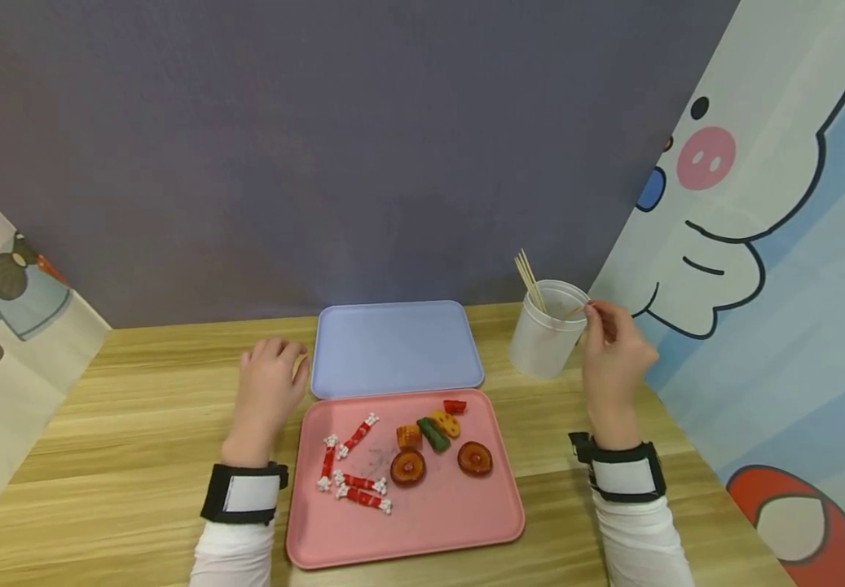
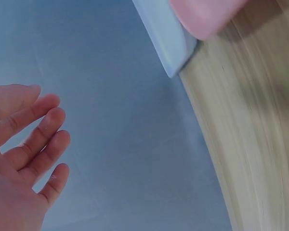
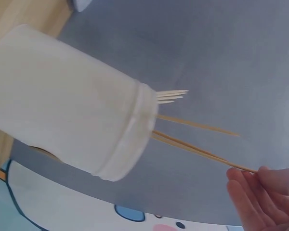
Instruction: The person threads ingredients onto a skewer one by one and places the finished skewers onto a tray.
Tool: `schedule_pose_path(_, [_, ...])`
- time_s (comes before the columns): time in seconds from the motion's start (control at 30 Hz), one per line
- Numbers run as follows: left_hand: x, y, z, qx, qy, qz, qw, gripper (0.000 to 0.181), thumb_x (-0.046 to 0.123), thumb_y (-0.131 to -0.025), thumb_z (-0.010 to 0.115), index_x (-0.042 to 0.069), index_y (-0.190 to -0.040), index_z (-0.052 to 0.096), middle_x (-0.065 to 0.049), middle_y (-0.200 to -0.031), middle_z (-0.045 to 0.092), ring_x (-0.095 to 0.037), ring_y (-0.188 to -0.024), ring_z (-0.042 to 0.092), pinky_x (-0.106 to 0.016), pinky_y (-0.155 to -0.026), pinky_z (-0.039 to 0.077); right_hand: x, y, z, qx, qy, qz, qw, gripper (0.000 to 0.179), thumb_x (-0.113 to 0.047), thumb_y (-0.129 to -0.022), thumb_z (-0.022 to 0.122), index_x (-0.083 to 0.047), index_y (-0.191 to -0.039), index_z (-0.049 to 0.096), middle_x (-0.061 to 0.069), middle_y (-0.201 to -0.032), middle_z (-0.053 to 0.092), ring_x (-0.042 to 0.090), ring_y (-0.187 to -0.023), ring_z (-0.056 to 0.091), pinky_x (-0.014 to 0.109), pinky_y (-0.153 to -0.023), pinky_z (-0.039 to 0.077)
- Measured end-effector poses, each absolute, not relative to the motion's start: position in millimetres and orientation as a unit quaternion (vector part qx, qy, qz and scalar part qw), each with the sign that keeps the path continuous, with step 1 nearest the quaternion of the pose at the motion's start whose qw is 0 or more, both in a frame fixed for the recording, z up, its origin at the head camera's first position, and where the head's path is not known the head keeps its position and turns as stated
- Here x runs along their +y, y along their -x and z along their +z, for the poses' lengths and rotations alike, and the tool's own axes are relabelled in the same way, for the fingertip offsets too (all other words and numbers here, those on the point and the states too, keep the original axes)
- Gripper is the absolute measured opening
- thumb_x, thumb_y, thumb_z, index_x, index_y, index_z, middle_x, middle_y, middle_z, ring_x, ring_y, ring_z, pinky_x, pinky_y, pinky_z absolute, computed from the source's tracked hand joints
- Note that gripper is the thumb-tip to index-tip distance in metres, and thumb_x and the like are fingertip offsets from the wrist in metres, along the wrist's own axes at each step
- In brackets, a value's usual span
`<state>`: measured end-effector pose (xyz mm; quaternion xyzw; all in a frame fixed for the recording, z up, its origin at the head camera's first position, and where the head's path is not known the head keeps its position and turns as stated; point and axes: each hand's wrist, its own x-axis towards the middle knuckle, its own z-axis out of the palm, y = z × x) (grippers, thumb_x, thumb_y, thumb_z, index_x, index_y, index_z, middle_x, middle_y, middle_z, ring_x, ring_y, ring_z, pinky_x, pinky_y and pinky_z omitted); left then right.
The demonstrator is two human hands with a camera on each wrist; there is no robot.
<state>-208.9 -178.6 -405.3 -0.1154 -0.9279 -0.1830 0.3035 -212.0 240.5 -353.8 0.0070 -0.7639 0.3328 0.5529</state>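
At the back right, my right hand [image 1: 618,355] pinches the end of a thin wooden skewer [image 3: 207,155] between thumb and forefinger. The skewer's lower part is hidden inside a white plastic cup [image 1: 541,346]. Other skewers [image 1: 530,277] lean on the cup's far side, and their pointed tips [image 3: 173,96] show past its rim in the right wrist view. My left hand [image 1: 270,387] hovers left of the blue tray [image 1: 396,346], holding nothing. Its fingers are loosely bent and spread in the left wrist view.
A pink tray [image 1: 437,522] lies in front of the blue one. On it are several red-wrapped rolls [image 1: 363,498] with white ends, two brown mushroom caps [image 1: 475,459], a corn piece [image 1: 409,437], a green piece [image 1: 433,435], a lotus slice [image 1: 446,423] and a red piece [image 1: 455,406].
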Motion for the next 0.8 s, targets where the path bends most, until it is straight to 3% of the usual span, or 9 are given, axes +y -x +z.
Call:
schedule_pose_path(0.2, [-168.8,210.7,-403.9,-0.93,0.118,-0.192,0.292,0.017,0.015,-0.087,0.066,0.0,-0.095,0.067,-0.018,-0.095,0.061,-0.036,-0.097,0.053,-0.049,-0.08,0.038,235.7,200.5,-342.2,-0.752,-0.004,0.343,0.563,0.024,-0.017,-0.09,0.064,0.006,-0.093,0.07,0.018,-0.087,0.072,0.028,-0.072,0.068,0.0,-0.072,0.04])
schedule_pose_path(0.47, [-159.3,214.8,-404.7,-0.926,0.131,-0.195,0.296,0.015,0.016,-0.087,0.067,0.002,-0.093,0.067,-0.016,-0.094,0.062,-0.035,-0.096,0.053,-0.049,-0.081,0.038,234.1,191.0,-331.8,-0.739,0.009,0.346,0.578,0.025,-0.022,-0.09,0.065,0.002,-0.092,0.071,0.013,-0.086,0.073,-0.018,-0.077,0.055,0.002,-0.072,0.044])
schedule_pose_path(0.8, [-148.7,217.6,-405.2,-0.92,0.148,-0.19,0.31,0.011,0.013,-0.085,0.068,0.004,-0.091,0.067,-0.015,-0.089,0.062,-0.035,-0.093,0.055,-0.048,-0.078,0.039,230.5,173.1,-318.4,-0.71,0.006,0.361,0.605,0.02,-0.019,-0.09,0.065,0.0,-0.093,0.072,0.01,-0.089,0.073,-0.012,-0.081,0.06,0.008,-0.075,0.048])
